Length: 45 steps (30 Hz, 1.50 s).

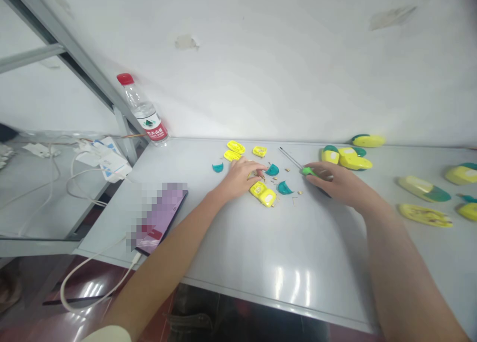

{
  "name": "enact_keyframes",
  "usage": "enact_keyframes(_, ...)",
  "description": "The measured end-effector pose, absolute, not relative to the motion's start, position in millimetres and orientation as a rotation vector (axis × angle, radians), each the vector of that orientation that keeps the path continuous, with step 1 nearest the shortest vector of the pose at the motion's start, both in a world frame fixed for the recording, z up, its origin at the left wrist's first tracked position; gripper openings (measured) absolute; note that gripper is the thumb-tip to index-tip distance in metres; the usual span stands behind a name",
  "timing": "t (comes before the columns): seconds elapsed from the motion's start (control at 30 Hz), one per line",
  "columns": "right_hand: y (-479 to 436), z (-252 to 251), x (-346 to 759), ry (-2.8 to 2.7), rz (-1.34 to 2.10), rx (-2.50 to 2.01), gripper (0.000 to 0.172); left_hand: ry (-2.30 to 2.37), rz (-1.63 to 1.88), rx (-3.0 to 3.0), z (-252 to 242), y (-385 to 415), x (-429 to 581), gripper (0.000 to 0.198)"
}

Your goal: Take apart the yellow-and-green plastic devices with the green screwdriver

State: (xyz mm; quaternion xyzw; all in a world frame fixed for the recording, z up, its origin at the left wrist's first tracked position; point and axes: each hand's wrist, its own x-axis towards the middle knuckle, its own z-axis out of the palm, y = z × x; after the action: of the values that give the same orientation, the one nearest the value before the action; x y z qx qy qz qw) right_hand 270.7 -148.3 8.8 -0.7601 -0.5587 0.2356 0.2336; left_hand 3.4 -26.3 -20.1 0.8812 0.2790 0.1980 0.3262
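Note:
My right hand (326,175) is closed round the green handle of a screwdriver (307,171), whose shaft points to the back left. Over the small parts, my left hand (242,177) reaches with its fingers apart and curved, and whatever lies beneath them is partly hidden. Yellow shell pieces (236,147) lie behind it, and an open yellow casing (263,193) lies just in front. Teal caps (285,187) and tiny loose bits (287,170) are scattered between my hands.
A water bottle (151,118) stands at the back left by the wall. A phone (162,223) with a white cable lies at the left edge, near a power strip (112,161). Several yellow and teal casings (354,159) lie on the right of the table (261,252).

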Motion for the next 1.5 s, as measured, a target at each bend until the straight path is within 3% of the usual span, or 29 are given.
enact_keyframes(0.57, -148.7, 8.7, 271.0, -1.527, 0.635, -2.104, 0.042, 0.625, 0.773, 2.255, -21.8, -22.5, 5.7, 0.023)
enact_keyframes(1.03, -149.6, 10.1, 269.7, -1.413, 0.643, -2.094, 0.045, 0.720, 0.768, 2.035, -16.2, -21.5, 6.9, 0.011)
enact_keyframes(1.17, -152.5, 19.7, 264.7, -1.306, 0.640, -2.052, 0.052, 0.764, 0.802, 1.830, -17.7, -18.1, 5.5, 0.014)
enact_keyframes(1.33, -160.2, 37.8, 255.6, -1.221, 0.899, -1.857, 0.061, 0.729, 0.872, 1.567, -22.5, -12.6, 3.2, 0.023)
enact_keyframes(1.5, -163.5, 38.5, 258.1, -1.197, 0.984, -1.784, 0.059, 0.716, 0.898, 1.409, -21.8, -9.4, 1.6, 0.033)
